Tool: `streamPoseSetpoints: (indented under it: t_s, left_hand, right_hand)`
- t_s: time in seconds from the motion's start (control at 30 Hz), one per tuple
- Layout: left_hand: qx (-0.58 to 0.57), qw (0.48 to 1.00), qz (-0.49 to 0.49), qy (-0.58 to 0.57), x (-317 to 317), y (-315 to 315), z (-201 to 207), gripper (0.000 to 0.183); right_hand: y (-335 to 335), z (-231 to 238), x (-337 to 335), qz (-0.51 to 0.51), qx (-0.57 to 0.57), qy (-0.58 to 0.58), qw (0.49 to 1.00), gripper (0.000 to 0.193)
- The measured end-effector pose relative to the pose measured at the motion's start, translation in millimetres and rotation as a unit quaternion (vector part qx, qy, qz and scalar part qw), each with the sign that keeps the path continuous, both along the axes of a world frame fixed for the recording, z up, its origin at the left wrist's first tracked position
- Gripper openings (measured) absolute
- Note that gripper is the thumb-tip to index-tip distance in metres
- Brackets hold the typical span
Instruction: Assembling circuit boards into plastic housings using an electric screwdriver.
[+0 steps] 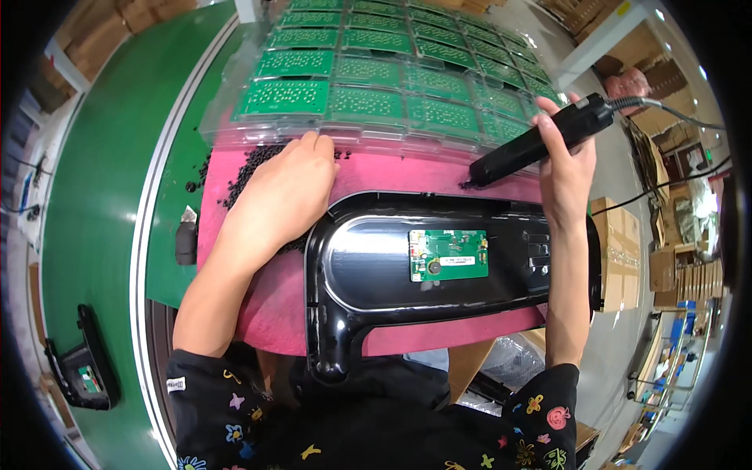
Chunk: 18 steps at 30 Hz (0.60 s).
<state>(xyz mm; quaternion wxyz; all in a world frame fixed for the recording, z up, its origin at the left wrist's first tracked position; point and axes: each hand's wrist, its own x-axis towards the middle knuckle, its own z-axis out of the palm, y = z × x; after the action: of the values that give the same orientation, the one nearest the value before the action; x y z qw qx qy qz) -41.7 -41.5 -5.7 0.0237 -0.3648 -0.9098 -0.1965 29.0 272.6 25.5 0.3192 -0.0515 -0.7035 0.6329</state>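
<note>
My right hand [570,168] grips a black electric screwdriver [517,153], tilted with its tip low over the pink mat [392,168] at the far side of a black plastic housing [360,262]. Open side up, the housing lies across the mat, its short leg toward me. A green circuit board [466,244] sits inside it. My left hand [294,184] is closed, fingers bent together, at a heap of small black pieces, apparently screws [247,174]. Its fingertips are hidden, so I cannot see what they pinch.
Clear plastic trays [223,117] of green circuit boards stand beyond the mat. The screwdriver's cable [674,112] runs off right. A small dark cylindrical object [186,241] is left of the mat. Another black housing [106,384] lies on the green surface [86,227] at left. A cardboard box [620,251] stands right.
</note>
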Motion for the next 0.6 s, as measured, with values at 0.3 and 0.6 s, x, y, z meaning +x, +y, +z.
streamPoseSetpoints:
  t_s: [0.3, 0.6]
  left_hand:
    - [0.209, 0.966, -0.151, -0.014, 20, 27, 14, 0.015]
    - [0.251, 0.945, -0.204, -0.042, 29, 36, 5, 0.019]
  right_hand:
    - [-30, 12, 23, 0.187, -0.189, 0.066, 0.962, 0.019]
    - [-65, 22, 51, 0.291, -0.393, 0.150, 0.860, 0.026]
